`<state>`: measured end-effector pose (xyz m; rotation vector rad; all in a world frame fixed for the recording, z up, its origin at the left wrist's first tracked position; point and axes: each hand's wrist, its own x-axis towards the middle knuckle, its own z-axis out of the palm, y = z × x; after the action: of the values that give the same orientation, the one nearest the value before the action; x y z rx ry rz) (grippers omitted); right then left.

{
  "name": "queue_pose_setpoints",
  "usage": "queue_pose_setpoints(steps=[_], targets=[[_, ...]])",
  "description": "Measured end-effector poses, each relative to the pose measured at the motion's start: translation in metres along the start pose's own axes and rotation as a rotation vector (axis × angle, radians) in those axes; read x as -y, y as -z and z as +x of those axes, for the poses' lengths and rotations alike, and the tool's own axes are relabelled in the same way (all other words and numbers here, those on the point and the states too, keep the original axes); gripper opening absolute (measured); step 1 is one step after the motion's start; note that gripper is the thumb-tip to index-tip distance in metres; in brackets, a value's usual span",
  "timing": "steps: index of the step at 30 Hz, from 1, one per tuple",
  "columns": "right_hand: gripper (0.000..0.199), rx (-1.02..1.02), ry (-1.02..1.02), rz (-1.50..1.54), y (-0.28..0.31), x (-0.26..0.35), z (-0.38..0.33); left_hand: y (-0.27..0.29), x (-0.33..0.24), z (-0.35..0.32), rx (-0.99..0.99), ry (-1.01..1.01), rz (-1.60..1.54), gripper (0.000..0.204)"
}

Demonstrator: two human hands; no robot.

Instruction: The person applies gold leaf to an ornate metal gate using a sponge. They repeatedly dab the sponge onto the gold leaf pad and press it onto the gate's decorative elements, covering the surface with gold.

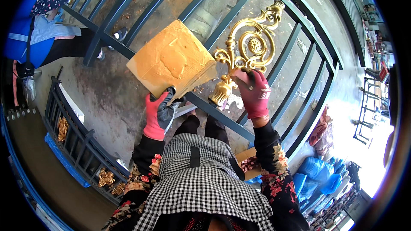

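My left hand, in a red and grey glove, grips the lower edge of a piece of cardboard smeared with gold paint, held flat above the bars. My right hand, in a dark red glove, holds the lower part of a gold scroll ornament that stands on a dark blue metal railing lying across the concrete floor. The cardboard's right edge is close to the ornament's left side.
Another railing section with gold ornaments lies at lower left on blue sheeting. A person in blue crouches at upper left. Blue bags and a red cloth sit at lower right. Metal frames stand at right.
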<state>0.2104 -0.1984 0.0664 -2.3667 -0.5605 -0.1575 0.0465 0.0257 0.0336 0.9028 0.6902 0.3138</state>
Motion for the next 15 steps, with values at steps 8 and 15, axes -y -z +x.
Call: queue_pose_setpoints(steps=[8, 15], targets=[[0.035, -0.004, 0.063, 0.232, 0.011, 0.059, 0.033, -0.023, -0.002, -0.005, 0.146, 0.039, 0.169, 0.019], [0.030, 0.071, 0.241, 0.170, -0.018, 0.083, 0.023, -0.037, 0.003, -0.010, 0.249, -0.101, 0.267, 0.016]])
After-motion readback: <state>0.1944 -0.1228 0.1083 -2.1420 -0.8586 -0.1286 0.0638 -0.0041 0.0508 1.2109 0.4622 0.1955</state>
